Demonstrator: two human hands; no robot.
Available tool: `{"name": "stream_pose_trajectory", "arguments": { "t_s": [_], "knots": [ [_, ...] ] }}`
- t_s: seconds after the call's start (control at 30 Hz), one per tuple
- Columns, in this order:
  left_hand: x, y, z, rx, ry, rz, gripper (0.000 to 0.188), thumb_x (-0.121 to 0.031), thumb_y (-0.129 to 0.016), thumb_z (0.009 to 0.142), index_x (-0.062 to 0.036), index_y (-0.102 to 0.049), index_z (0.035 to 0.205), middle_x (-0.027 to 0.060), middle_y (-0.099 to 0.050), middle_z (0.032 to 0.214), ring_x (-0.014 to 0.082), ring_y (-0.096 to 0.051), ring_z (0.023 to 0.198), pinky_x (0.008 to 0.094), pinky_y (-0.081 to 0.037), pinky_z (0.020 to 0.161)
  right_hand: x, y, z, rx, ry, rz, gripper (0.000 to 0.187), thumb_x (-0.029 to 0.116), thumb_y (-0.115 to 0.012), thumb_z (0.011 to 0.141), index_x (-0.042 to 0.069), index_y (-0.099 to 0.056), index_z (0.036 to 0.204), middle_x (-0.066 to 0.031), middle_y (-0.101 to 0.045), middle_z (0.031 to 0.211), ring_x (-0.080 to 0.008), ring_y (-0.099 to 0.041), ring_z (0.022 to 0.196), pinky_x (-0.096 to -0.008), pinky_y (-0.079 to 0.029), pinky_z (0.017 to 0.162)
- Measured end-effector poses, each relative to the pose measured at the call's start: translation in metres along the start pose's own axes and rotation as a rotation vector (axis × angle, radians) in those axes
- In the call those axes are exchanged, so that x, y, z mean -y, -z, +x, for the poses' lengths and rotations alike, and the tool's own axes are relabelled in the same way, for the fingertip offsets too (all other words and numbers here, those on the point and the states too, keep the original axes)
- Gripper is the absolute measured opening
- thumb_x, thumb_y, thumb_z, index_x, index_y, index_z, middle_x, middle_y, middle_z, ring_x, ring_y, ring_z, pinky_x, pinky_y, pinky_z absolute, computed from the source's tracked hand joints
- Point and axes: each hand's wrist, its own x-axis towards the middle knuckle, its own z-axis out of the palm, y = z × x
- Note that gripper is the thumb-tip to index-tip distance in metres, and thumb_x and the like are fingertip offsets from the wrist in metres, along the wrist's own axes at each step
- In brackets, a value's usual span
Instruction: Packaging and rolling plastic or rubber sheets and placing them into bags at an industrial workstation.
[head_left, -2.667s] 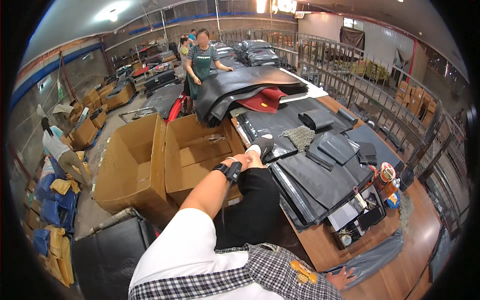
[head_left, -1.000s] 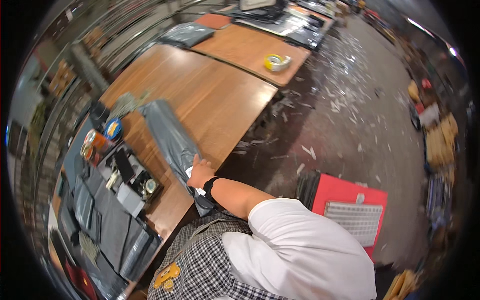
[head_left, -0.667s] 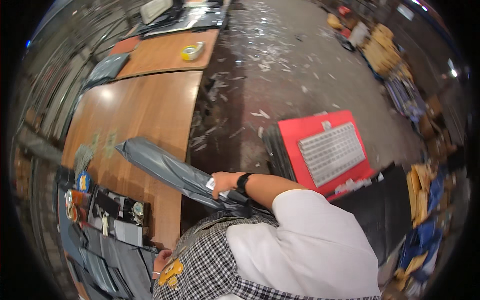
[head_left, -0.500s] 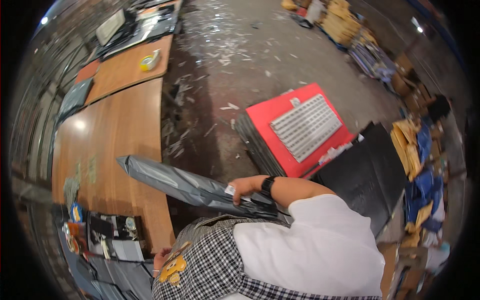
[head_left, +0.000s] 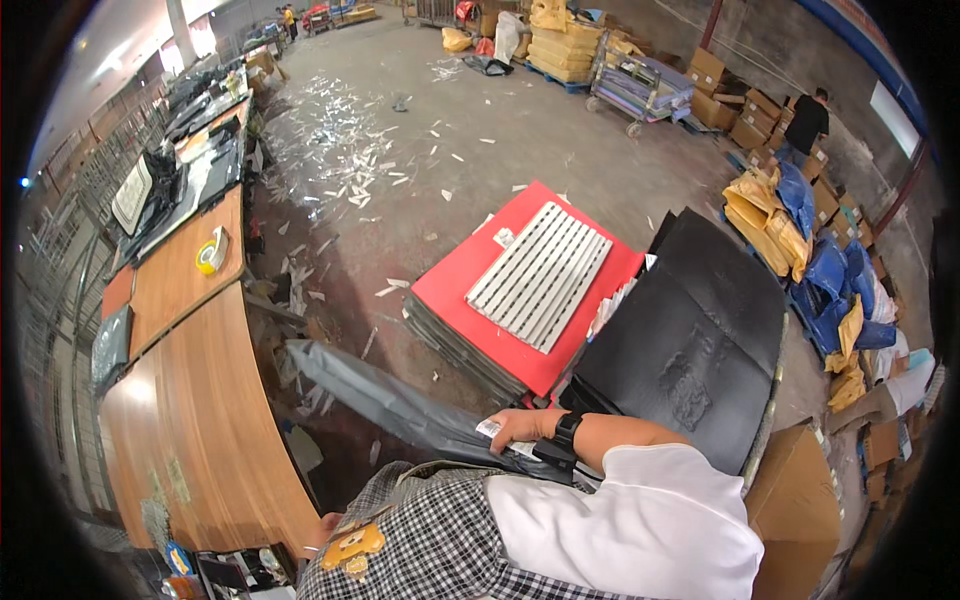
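Right hand (head_left: 512, 428) wrapped firmly around grey plastic bag (head_left: 385, 398), held just right of tabletop (head_left: 195, 425); bag clear of tabletop, not yet set down. Left hand (head_left: 325, 526) beside tabletop's near edge, mostly hidden; cannot tell grip. Red stack (head_left: 447, 288) farther right.

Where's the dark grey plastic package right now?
The package is in the head view, below and left of centre, one end in the right hand, in front of the checked apron, between the wooden table and the red-topped stack.
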Motion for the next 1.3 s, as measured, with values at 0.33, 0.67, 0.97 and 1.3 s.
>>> {"name": "stream_pose_trajectory", "arguments": {
  "t_s": [0.33,0.67,0.97,1.3],
  "knots": [
    [-0.079,0.039,0.061,-0.156,0.126,-0.019,0.026,-0.018,-0.067,0.088,-0.0004,-0.064,0.106,0.0095,-0.070,0.096,0.0191,-0.065,0.090,0.0328,-0.051,0.081,0.059,0.142,0.051,-0.189,-0.110,0.059,0.031,0.026,-0.077,0.077,0.002,-0.068,0.094,-0.0051,-0.067,0.079,-0.0145,-0.062,0.063,-0.0295,-0.049,0.058],
    [-0.080,0.068,0.096,-0.167,0.190,-0.029,0.027,-0.022,-0.066,0.089,-0.0008,-0.065,0.106,0.0108,-0.070,0.098,0.0212,-0.064,0.092,0.0344,-0.050,0.082,0.084,0.193,0.107,-0.158,-0.112,0.268,0.026,0.027,-0.071,0.083,0.001,-0.069,0.088,-0.0064,-0.069,0.075,-0.0171,-0.064,0.057,-0.0317,-0.051,0.055],
    [-0.033,0.156,0.186,0.036,-0.131,0.134,0.028,-0.025,-0.065,0.090,-0.0011,-0.066,0.106,0.0119,-0.070,0.099,0.0231,-0.064,0.093,0.0359,-0.050,0.083,0.137,0.174,0.135,-0.137,-0.099,0.353,0.026,0.025,-0.063,0.089,0.001,-0.067,0.097,-0.0090,-0.072,0.085,-0.0180,-0.068,0.066,-0.0333,-0.054,0.060],
    [-0.094,0.246,0.237,-0.063,-0.017,-0.244,0.011,-0.007,-0.059,0.086,-0.0009,-0.066,0.092,0.0094,-0.066,0.080,0.0172,-0.061,0.068,0.0292,-0.050,0.063,0.165,0.139,0.211,0.250,-0.015,0.260,0.026,0.024,-0.055,0.096,0.007,-0.062,0.115,0.0008,-0.067,0.101,-0.0113,-0.061,0.083,-0.0308,-0.050,0.076]
  ]
}}
